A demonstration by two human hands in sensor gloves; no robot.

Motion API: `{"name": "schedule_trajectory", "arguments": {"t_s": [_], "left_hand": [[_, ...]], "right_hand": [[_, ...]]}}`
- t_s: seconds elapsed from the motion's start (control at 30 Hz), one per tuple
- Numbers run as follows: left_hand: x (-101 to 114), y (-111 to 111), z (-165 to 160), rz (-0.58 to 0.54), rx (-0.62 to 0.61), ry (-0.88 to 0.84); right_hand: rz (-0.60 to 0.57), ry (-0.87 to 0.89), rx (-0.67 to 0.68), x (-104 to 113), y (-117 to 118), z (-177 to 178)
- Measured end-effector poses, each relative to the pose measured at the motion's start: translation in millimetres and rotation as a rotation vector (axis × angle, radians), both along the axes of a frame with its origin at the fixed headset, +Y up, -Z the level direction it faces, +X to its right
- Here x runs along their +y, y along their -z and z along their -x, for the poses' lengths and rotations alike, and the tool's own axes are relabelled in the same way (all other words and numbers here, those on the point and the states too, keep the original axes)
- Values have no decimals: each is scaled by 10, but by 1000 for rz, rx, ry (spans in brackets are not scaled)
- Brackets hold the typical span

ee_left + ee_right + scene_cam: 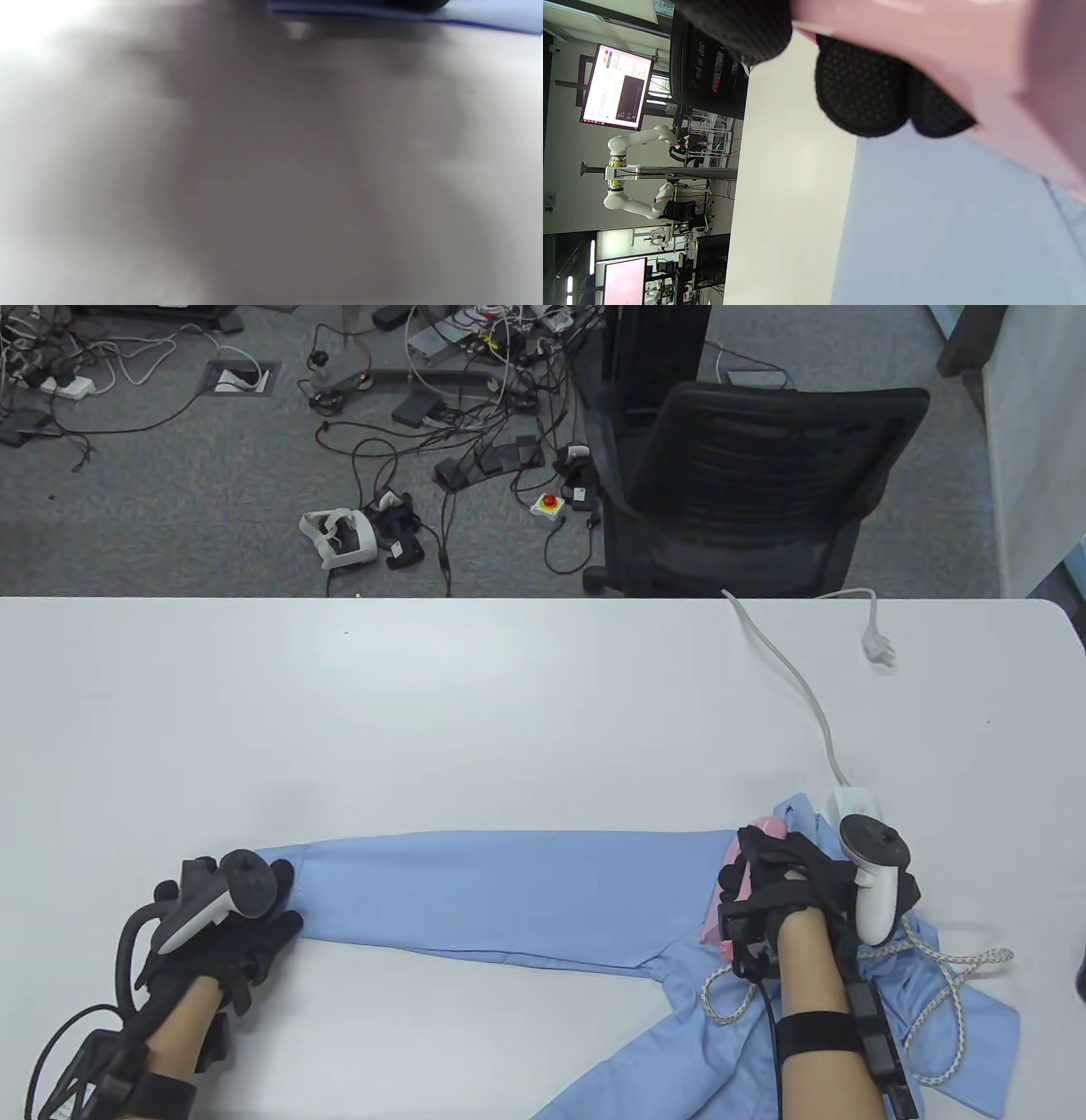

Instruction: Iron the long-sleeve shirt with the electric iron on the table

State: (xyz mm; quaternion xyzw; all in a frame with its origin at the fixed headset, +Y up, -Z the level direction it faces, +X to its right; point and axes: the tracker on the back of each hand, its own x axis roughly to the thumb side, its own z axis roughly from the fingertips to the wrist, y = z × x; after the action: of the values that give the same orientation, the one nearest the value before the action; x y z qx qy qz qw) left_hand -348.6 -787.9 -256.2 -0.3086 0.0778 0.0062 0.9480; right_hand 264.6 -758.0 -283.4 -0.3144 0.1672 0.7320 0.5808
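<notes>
Table view, step in hand: the shirt (pixel 526 891) is lying on the bench (pixel 509 704), one sleeve stretched out flat to the left of the shirt body. I judge that the ironing of this sleeve is only starting.
Table view, left hand: the left hand (pixel 229 916) is pressing flat on the cuff end of the sleeve, fingers laid out, closed around nothing.
Table view, right hand: the right hand (pixel 780 882) is gripping the pink iron (pixel 747 891) at the shoulder end of the sleeve, on the shirt. The iron's white cord (pixel 789 678) is running away from the shirt to a loose plug (pixel 878 649).
Table view, next move: the iron is probably needing to slide along the sleeve toward the cuff while the left hand is keeping the cloth tight.
Left wrist view: it is showing mostly blur; only a blue edge of shirt (pixel 488 19) at the top.
Right wrist view: it is showing what the table view is hiding, the gloved fingertips (pixel 861 84) wrapping under the iron (pixel 946 46), with smooth shirt (pixel 946 233) below them.
</notes>
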Motion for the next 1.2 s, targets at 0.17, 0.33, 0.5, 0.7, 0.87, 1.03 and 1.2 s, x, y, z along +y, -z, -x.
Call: {"name": "schedule_trajectory", "arguments": {"t_s": [0.17,0.33,0.5,0.7,0.87,1.03,1.2], "left_hand": [[4,5,-1,-6,-7,3],[-25,9,57,0,-1,-72],[9,8,23,-105,-49,-5],[149,-7,57,-199,-54,-80],[203,-13,87,-211,-59,-72],[205,-7,94,-195,-59,-76],[194,-9,76,-181,-67,-71]], "right_hand": [[-36,75,57,70,25,220],[-177,70,147,605,168,674],[-301,35,248,965,353,1253],[-276,128,217,632,623,1678],[-274,217,166,271,818,1826],[-267,220,154,29,932,1822],[-265,256,151,-105,952,1779]]}}
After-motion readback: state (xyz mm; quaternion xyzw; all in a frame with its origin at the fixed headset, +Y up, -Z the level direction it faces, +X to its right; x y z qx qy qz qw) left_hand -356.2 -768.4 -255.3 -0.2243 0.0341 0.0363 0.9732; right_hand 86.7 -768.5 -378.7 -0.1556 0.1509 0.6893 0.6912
